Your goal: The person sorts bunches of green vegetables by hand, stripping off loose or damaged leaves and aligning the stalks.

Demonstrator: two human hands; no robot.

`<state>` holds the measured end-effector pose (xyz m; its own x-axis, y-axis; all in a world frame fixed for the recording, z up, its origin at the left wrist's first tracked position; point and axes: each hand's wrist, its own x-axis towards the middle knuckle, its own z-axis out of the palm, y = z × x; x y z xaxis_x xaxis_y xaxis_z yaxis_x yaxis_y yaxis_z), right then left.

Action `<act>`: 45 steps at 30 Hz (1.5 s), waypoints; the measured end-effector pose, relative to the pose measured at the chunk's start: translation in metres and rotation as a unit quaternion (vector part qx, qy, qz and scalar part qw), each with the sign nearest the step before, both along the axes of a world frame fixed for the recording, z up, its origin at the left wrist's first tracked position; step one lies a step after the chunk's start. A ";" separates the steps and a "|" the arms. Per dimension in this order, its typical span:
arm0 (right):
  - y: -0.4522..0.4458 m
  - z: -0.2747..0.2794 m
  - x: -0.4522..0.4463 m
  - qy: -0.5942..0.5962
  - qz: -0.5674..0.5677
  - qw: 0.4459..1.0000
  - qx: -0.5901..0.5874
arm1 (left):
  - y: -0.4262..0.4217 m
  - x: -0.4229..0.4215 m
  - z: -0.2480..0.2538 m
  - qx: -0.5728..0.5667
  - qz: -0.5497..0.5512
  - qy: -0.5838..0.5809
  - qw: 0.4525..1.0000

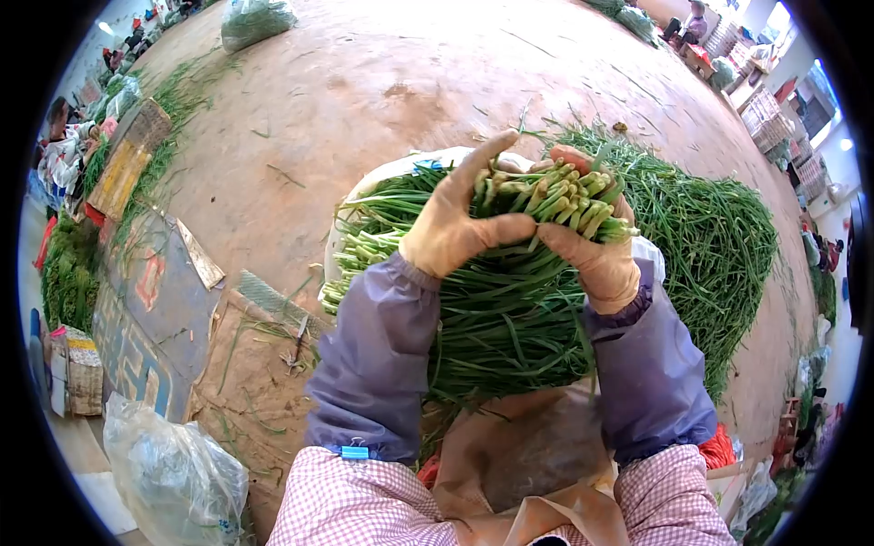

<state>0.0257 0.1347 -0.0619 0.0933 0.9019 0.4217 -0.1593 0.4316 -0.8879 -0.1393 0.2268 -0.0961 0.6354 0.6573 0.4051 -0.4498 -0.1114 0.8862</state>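
Both of my hands wear tan gloves and hold one bunch of long leafy greens (564, 196) at chest height, its pale cut stem ends facing right. My left hand (460, 218) wraps the bunch from the left, thumb across the near side and one finger stretched up. My right hand (601, 264) cups the stem ends, its thumb against the near side; its other fingers are partly hidden behind the stems. Below lies a thick layer of the same greens (501, 337) on a white sheet (373, 177), some stem ends pointing left.
A large heap of loose greens (719, 237) lies on the floor (364, 100) to the right. At left are flattened cardboard (150, 318), a knife-like tool (299, 341) and a clear plastic bag (177, 473). A filled bag (255, 23) stands farther off. A brown apron (528, 446) covers my lap.
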 end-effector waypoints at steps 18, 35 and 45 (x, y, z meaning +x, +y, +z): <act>0.014 0.002 -0.010 0.019 -0.081 0.995 0.046 | -0.011 0.010 -0.038 -0.150 0.133 -0.149 0.968; -0.065 0.020 0.077 0.056 -0.255 0.964 0.044 | -0.015 -0.020 -0.035 -0.223 0.601 0.208 0.739; -0.063 -0.011 0.016 0.109 -0.260 0.956 0.078 | -0.026 0.026 -0.026 0.352 0.416 0.313 0.778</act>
<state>0.0416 0.0714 -0.0725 0.6135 0.6369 0.4669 -0.0607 0.6275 -0.7762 -0.1137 0.2004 -0.1226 0.3255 0.7021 0.6333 0.5329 -0.6895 0.4905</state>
